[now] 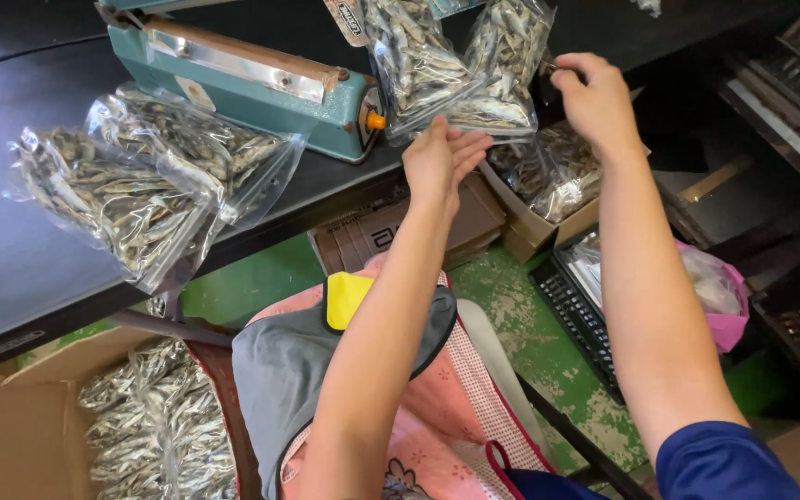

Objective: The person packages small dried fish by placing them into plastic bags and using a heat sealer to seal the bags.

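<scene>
The heat sealer (261,79), the teal machine on the dark bench (11,250), is the landmark here. Just right of its orange knob, 2 clear bags of dried fish (456,65) hang upright and side by side. The left hand (442,162) is below them, palm flat and fingers (469,148) stretched open, cradling the bottom edge of the bags rather than gripping it. The right hand (594,97), further right of the sealer, has its fingers curled and pinched at the edge of the right-hand bag; exactly what they nip is hard to tell.

By the look of it, this is the handling step at the sealer: bags being gathered and steadied. The next move calls for keeping the bag mouths flat and even, since the fish inside are loose.

In front of the sealer, 2 more filled bags (131,181) lie on the bench. Below the sealer, a cardboard box (30,435) on the floor holds loose fish.
</scene>
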